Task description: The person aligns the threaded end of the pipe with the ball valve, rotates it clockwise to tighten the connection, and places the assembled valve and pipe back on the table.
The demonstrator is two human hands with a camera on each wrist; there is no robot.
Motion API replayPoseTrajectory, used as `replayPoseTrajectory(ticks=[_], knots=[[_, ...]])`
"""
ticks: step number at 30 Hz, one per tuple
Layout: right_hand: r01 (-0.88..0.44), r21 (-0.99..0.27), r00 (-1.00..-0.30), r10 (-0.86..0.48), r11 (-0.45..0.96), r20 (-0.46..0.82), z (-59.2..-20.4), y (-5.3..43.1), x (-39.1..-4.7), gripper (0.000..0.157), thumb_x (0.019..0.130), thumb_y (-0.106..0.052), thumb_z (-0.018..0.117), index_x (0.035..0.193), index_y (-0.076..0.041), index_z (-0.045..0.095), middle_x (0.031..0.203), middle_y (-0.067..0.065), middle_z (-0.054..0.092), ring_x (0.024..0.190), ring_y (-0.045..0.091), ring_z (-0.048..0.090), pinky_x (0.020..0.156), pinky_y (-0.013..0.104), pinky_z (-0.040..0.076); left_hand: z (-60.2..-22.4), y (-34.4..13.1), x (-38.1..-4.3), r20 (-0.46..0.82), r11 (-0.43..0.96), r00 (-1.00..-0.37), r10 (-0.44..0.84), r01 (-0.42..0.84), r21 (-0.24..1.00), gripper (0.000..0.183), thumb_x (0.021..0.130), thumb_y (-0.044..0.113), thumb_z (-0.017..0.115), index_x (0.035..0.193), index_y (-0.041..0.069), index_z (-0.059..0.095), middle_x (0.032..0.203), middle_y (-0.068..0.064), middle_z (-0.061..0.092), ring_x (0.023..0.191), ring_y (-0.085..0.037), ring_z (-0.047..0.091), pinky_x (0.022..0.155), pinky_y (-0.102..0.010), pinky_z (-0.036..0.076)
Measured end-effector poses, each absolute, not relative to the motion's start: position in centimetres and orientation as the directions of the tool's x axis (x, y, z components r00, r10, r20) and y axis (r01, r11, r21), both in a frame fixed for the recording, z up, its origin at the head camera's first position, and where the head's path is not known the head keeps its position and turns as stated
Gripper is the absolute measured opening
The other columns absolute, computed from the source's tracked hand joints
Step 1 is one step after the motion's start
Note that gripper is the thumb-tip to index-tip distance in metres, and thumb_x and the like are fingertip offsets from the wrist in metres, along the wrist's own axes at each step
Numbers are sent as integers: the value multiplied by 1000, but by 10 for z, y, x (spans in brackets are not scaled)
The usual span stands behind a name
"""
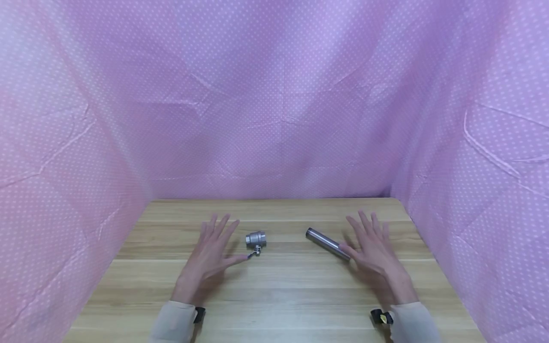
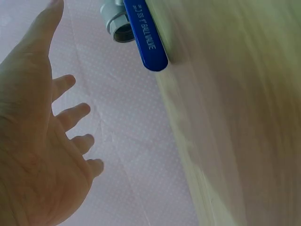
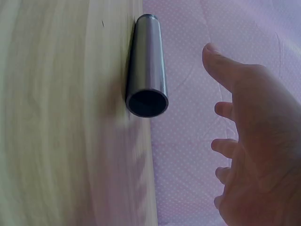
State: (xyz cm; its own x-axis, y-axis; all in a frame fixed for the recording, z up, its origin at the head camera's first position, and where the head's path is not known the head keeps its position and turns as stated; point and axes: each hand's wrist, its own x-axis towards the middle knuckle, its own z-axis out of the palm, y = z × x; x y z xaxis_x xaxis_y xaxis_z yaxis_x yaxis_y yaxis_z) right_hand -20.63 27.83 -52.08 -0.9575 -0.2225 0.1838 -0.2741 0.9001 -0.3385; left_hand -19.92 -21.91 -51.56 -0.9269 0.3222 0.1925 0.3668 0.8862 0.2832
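Observation:
A steel ball valve (image 1: 256, 239) with a blue lever handle (image 2: 146, 37) lies on the wooden table, left of centre. Just left of it is my left hand (image 1: 210, 255), fingers spread and holding nothing; in the head view its thumb tip overlaps the handle's end, while the left wrist view shows a gap. A hollow metal pipe (image 1: 328, 243) lies slantwise on the right side, its open end (image 3: 147, 103) facing the right wrist camera. My right hand (image 1: 375, 250) hovers over the pipe's near end with spread fingers and an empty palm. Apart from the pipe stands its thumb (image 3: 223, 66).
The wooden tabletop (image 1: 274, 295) spreads beneath both hands. Pink polka-dot cloth (image 1: 274, 119) hangs behind the table and along both sides. Dark wrist-worn devices sit at the left cuff (image 1: 199, 315) and the right cuff (image 1: 381, 316).

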Motion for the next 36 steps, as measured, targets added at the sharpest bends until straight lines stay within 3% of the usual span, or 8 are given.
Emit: replayPoseTrajectory(ticks=[10, 17, 25, 31, 36], knots=[[-333, -373, -942, -290, 866, 166, -525, 267, -204, 93, 104, -60, 72, 177, -15, 35, 186, 29, 22, 171, 64, 11, 138, 89, 7, -518, -207, -202, 175, 853, -910, 377, 414, 316, 105, 95, 63, 83, 177, 16, 37, 186, -18, 30, 174, -52, 21, 144, -78, 17], [-358, -384, -934, -320, 851, 160, -532, 263, -204, 96, 101, -59, 76, 175, -12, 37, 184, 31, 26, 170, 65, 13, 138, 89, 8, -522, -197, -208, 128, 836, -908, 398, 416, 357, 104, 97, 62, 81, 177, 13, 36, 185, -19, 33, 175, -48, 23, 144, -76, 19], [-375, -429, -927, -348, 822, 143, -539, 257, -201, 94, 98, -54, 82, 173, -12, 43, 180, 30, 36, 168, 66, 20, 136, 90, 11, -528, -187, -214, 76, 819, -912, 403, 397, 413, 95, 98, 58, 83, 173, 15, 44, 182, -22, 38, 172, -54, 28, 144, -75, 22], [-306, -492, -945, -321, 815, 55, -541, 256, -199, 93, 100, -54, 80, 176, -19, 40, 184, 22, 35, 173, 56, 20, 143, 80, 7, -530, -182, -215, 74, 812, -911, 405, 396, 429, 91, 97, 52, 86, 170, 13, 49, 175, -21, 50, 167, -50, 41, 143, -72, 29], [-276, -527, -951, -309, 804, 27, -543, 255, -197, 91, 100, -50, 81, 176, -23, 39, 183, 14, 39, 173, 48, 28, 146, 74, 12, -530, -178, -215, 60, 800, -916, 396, 376, 468, 89, 96, 48, 89, 170, 16, 51, 173, -16, 53, 161, -43, 50, 139, -68, 41]])
